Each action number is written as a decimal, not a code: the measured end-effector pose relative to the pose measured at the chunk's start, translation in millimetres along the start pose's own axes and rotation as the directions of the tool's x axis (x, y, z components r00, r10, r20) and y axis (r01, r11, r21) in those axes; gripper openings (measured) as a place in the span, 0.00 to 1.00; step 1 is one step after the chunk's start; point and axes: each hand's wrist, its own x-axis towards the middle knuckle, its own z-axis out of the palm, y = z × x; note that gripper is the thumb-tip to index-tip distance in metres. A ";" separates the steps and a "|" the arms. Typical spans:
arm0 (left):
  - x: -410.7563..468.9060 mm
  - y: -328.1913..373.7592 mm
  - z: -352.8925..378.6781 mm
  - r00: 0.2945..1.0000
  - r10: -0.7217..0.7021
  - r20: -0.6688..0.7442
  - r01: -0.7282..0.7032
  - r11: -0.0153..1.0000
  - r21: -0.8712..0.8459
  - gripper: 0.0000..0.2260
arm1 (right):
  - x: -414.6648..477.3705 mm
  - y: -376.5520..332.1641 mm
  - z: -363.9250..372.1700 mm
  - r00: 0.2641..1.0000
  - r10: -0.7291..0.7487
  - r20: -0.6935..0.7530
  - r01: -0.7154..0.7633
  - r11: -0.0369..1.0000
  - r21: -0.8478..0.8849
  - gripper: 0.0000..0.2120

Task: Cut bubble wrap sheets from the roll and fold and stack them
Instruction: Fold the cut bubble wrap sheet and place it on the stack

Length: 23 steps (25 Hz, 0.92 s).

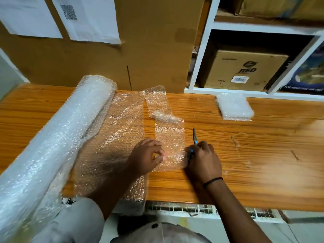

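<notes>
Pinching the near part of a narrow strip (pixel 169 139) of bubble wrap between thumb and forefinger, the left hand (pixel 147 155) rests low on the wooden table (pixel 254 155) in the head view, the only view here. The strip runs away from the person toward the far edge, with a crumpled fold across it about midway. Its far end lies up against the large cardboard box (pixel 149 50) standing behind the table. A line of bare wood shows between the strip and the unrolled sheet (pixel 112 141) on its left for much of their length. Whether the two are joined under the left hand I cannot tell.

The right hand (pixel 203 162) sits just beside the strip's right edge, its fingers curled round the blue handles of the scissors (pixel 194 137). The blades look closed and point away from the person, on the wood or just above it — which, I cannot tell. A dark band circles that wrist.

The roll (pixel 70 130) lies at the left, slanting from the near left corner to the far side. The unrolled sheet spreads out from under it and hangs over the near table edge. A stack (pixel 234 106) of folded sheets sits at the far right of the table, well apart from both hands — just in front of a white shelf (pixel 201 64) that holds a brown carton (pixel 245 69). Two papers (pixel 87 23) are stuck on the cardboard box.
</notes>
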 end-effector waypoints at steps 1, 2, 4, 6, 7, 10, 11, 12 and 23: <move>-1.9 3.8 2.1 0.999 0.007 -0.035 -0.009 0.999 -0.045 0.04 | -2.7 3.2 3.2 0.995 -0.103 -0.013 0.103 0.994 0.041 0.17; -3.8 7.2 3.8 0.997 0.030 -0.068 -0.035 0.997 -0.068 0.04 | -6.5 6.1 5.9 0.981 -0.191 -0.017 0.192 0.979 0.070 0.21; -7.4 10.5 6.7 0.992 0.064 -0.106 -0.071 0.995 -0.064 0.04 | -14.5 9.9 9.9 0.950 -0.312 -0.005 0.311 0.945 0.098 0.23; -11.7 16.3 5.7 0.992 0.043 -0.121 -0.047 0.998 -0.030 0.10 | -16.2 15.4 13.7 0.921 -0.387 -0.032 0.387 0.907 0.165 0.17; -13.3 20.0 3.5 0.992 0.023 -0.124 -0.027 0.999 -0.027 0.15 | -15.3 18.6 15.0 0.912 -0.408 -0.049 0.408 0.883 0.232 0.15; -19.6 35.8 -6.5 0.996 -0.060 -0.070 0.044 0.978 -0.202 0.22 | -13.3 22.9 12.4 0.940 -0.342 0.006 0.273 0.762 0.587 0.13; -22.7 39.9 -9.2 0.995 -0.086 -0.052 0.068 0.957 -0.282 0.25 | -11.7 23.4 9.9 0.956 -0.288 0.050 0.184 0.725 0.664 0.15; -25.6 40.6 -10.7 0.993 -0.113 -0.040 0.092 0.932 -0.352 0.28 | -9.8 23.8 7.9 0.965 -0.248 0.090 0.113 0.698 0.707 0.15; -35.9 32.8 2.5 0.945 -0.250 -0.212 0.209 0.957 -0.199 0.26 | 39.4 1.3 14.0 0.972 0.029 0.232 -0.135 0.880 0.455 0.14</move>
